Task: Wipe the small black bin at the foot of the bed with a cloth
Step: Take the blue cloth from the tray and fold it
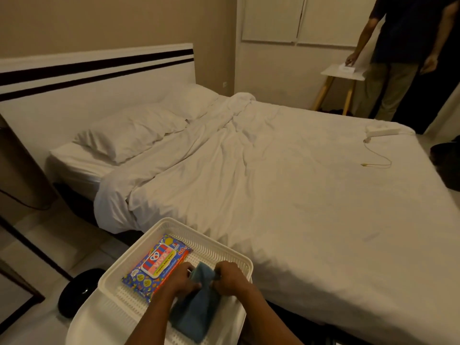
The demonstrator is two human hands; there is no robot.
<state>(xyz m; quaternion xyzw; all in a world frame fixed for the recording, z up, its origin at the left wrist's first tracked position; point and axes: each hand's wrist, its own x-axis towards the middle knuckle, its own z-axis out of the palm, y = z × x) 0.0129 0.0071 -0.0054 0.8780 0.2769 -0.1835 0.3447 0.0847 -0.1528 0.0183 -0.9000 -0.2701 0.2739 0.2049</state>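
Note:
A blue cloth (196,312) lies in a white plastic basket (119,267) at the bottom centre, beside the bed. My left hand (180,278) and my right hand (230,276) both grip the cloth's upper part, close together. A dark round object (74,292) sits on the floor left of the basket; it may be the black bin, but I cannot tell. Another dark shape (446,165) shows at the right edge, past the bed's far corner.
A colourful pack of wet wipes (156,265) lies in the basket. The white bed (298,190) fills the middle, with a power strip and cable (380,131) on it. A person (398,58) stands by a small side table (344,70) at the back right.

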